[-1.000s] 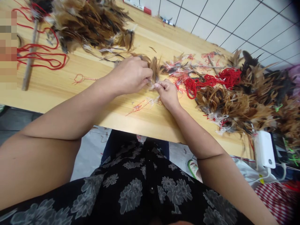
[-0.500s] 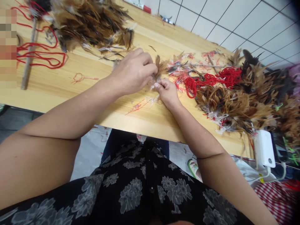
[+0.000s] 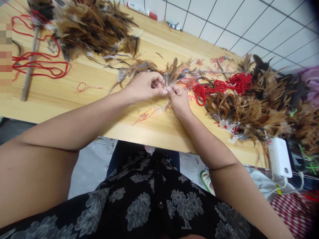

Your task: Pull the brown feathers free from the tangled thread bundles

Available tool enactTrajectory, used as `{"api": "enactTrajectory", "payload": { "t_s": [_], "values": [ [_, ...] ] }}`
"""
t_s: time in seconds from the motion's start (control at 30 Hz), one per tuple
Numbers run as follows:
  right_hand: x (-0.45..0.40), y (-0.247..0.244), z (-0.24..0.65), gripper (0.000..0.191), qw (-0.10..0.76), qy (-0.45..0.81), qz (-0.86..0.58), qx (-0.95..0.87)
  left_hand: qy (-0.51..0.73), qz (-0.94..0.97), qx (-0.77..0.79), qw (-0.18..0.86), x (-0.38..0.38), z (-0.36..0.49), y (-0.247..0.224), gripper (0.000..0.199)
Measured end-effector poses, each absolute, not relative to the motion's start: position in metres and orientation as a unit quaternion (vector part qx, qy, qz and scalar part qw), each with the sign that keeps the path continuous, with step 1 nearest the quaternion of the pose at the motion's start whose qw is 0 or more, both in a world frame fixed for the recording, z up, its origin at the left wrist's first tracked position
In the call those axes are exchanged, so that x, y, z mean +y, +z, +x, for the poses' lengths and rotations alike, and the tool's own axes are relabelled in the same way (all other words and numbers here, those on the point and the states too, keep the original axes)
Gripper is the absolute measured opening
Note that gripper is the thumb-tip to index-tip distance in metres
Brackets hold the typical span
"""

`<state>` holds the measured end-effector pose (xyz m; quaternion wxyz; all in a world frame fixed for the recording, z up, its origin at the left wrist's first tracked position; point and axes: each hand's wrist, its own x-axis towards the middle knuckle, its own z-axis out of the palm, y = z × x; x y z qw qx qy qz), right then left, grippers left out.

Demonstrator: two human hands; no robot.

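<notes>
A small bunch of brown feathers (image 3: pixel 173 70) stands up from between my fingertips over the wooden table. My right hand (image 3: pixel 178 99) pinches its pale base between thumb and forefinger. Close against it, my left hand (image 3: pixel 147 85) is closed in a pinch at the same base, its thumb tip meeting the right thumb. Behind the left hand lie more loose brown feathers (image 3: pixel 141 67), partly covered by it. White and reddish thread scraps (image 3: pixel 163 108) trail beneath the right hand.
Heaped feathers (image 3: pixel 92 30) lie at the back left beside red cord (image 3: pixel 53 63) and a stick (image 3: pixel 31 71). To the right are red yarn (image 3: pixel 239 83), a bigger feather pile (image 3: pixel 249 111) and a white power bank (image 3: pixel 281 156). A marker (image 3: pixel 142 10) rests by the tiled wall.
My left hand has come down and turned, bringing its fingertips to the base of the feather bunch, which shows more fully. My right hand keeps its pinch. The view has shifted slightly.
</notes>
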<state>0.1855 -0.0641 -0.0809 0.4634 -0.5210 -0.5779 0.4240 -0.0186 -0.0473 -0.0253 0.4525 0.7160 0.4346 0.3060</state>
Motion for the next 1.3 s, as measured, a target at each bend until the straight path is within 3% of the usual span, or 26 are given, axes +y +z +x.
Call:
{"api": "enactTrajectory", "payload": {
  "t_s": [0.13,0.27,0.37,0.57,0.93,1.17,1.3],
  "values": [
    [-0.064,-0.083,0.187,0.064,0.451,0.402,-0.522,-0.602,0.318,0.695,0.436,0.476,-0.051,-0.015,-0.025,0.034],
    [-0.068,-0.075,0.189,0.060,0.434,0.420,-0.495,-0.625,0.354,0.657,0.387,0.542,-0.051,-0.018,-0.026,0.052],
    [-0.072,-0.067,0.187,0.065,0.424,0.437,-0.478,-0.633,0.314,0.667,0.380,0.558,-0.054,-0.019,-0.019,0.066],
    [-0.074,-0.064,0.188,0.071,0.404,0.455,-0.449,-0.655,0.288,0.672,0.377,0.569,-0.056,-0.019,-0.016,0.072],
    [-0.059,-0.093,0.197,0.069,0.444,0.447,-0.407,-0.662,0.418,0.571,0.321,0.629,-0.037,-0.020,-0.045,0.064],
    [-0.056,-0.094,0.195,0.064,0.427,0.453,-0.427,-0.656,0.393,0.612,0.359,0.584,-0.039,-0.019,-0.050,0.036],
    [-0.056,-0.094,0.196,0.064,0.422,0.427,-0.443,-0.666,0.374,0.623,0.358,0.587,-0.043,-0.017,-0.041,0.047]
  ]
}}
